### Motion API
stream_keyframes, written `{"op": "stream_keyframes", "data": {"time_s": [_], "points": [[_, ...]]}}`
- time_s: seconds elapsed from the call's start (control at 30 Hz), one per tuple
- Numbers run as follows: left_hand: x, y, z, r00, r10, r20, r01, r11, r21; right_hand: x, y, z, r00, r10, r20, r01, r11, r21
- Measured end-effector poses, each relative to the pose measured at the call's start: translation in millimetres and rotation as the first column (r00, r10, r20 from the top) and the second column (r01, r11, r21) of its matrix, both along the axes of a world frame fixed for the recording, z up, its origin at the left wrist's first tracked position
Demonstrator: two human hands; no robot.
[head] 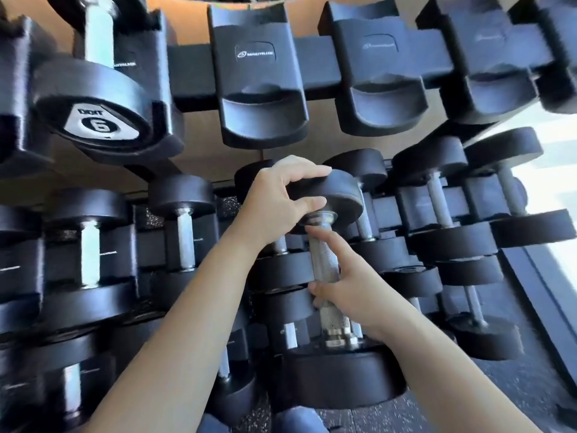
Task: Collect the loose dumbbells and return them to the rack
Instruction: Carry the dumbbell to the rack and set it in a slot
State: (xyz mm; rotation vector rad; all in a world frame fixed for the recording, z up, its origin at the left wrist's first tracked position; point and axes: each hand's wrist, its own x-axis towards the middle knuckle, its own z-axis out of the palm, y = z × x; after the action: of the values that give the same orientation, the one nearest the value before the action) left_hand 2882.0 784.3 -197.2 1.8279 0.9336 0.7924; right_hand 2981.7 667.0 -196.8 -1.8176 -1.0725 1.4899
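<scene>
I hold a black dumbbell [340,379] with a knurled steel handle lengthwise in front of the rack's middle tier. My left hand [278,201] grips its far head from the left side. My right hand [352,285] wraps the handle, index finger stretched up along it. The near head hangs low at bottom centre. The rack [315,70] has three empty black cradles across its top tier, right of a dumbbell marked 6 [93,117].
Several dumbbells fill the middle tier to the left [90,239] and right [446,220], and more sit on the lower tier. Speckled rubber floor [515,389] shows at bottom right. A bright window area lies at the far right.
</scene>
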Motion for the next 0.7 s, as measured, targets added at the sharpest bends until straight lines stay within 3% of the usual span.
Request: {"op": "stream_keyframes", "data": {"time_s": [0.43, 0.7], "points": [[4.2, 71.4, 16.8, 0.993, 0.113, 0.043, -0.115, 0.991, 0.062, 16.2, 82.7, 18.0, 0.994, 0.105, -0.013, -0.104, 0.992, 0.068], [6.9, 144.3, 42.3, 0.985, 0.147, 0.087, -0.162, 0.967, 0.199, 20.0, 161.9, 36.5, 0.996, 0.092, -0.017, -0.088, 0.981, 0.172]]}}
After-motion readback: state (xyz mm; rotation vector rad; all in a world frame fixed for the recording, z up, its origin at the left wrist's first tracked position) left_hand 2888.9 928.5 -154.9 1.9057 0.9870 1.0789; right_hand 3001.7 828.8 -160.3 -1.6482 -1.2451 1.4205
